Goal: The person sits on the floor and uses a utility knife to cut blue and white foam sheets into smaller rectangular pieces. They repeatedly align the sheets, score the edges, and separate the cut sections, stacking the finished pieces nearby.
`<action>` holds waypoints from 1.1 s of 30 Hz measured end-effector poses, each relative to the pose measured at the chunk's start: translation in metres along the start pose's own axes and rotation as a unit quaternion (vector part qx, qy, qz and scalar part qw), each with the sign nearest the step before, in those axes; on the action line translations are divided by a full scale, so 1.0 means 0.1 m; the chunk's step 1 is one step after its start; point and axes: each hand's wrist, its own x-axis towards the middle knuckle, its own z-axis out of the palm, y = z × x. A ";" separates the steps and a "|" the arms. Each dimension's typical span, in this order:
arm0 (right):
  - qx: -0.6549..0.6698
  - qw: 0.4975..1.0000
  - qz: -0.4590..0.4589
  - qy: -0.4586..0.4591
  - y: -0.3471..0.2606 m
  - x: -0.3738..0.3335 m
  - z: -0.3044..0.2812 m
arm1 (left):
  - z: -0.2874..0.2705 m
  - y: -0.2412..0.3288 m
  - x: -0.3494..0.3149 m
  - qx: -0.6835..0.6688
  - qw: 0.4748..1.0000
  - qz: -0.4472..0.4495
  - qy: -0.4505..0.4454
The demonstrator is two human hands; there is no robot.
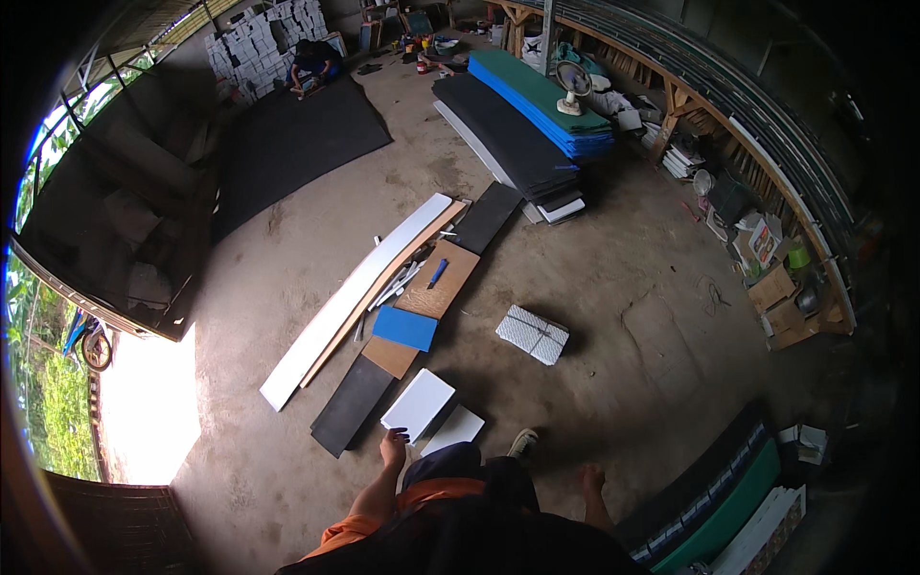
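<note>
left hand [394,447], two white sheets [419,403], blue sheet [404,328]

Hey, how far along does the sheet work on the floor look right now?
Early. Done: one tied bundle of white pieces lies apart on the floor. In hand: the left hand touches a white sheet; the right hand is hidden. Left: the blue sheet, black strip and long white board lie loose.

A bare concrete floor [613,287] spreads under a dim shed; daylight pours through the open doorway [149,412], wooden shelving [728,125] lines the far wall.
</note>
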 end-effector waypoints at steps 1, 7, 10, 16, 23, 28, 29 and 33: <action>-0.040 0.999 -0.001 0.011 -0.09 0.11 -0.17 | 0.11 0.24 -0.03 -0.009 1.000 0.001 0.002; -0.090 0.996 -0.014 -0.016 -0.99 0.85 -0.19 | 0.51 0.91 0.20 -0.044 0.997 0.025 0.053; -0.154 0.982 -0.052 -0.095 -1.04 1.22 0.03 | 0.84 1.16 0.30 -0.071 0.995 0.001 0.076; -0.292 0.918 -0.122 -0.238 -2.00 1.85 0.77 | 1.23 0.80 0.62 -0.055 0.980 -0.104 0.160; -0.407 0.869 -0.132 -0.249 -3.85 2.67 1.84 | 1.69 0.46 1.50 -0.138 0.918 -0.243 0.283; -0.419 0.829 -0.232 -0.288 -5.04 2.79 3.12 | 1.51 1.33 2.43 -0.238 0.904 -0.204 0.290; -0.412 0.814 -0.262 -0.315 -5.25 2.71 3.47 | 1.48 1.39 2.59 -0.258 0.900 -0.193 0.294; -0.375 0.806 -0.213 -0.406 -5.72 2.68 4.61 | 1.44 1.67 3.23 -0.264 0.894 -0.183 0.312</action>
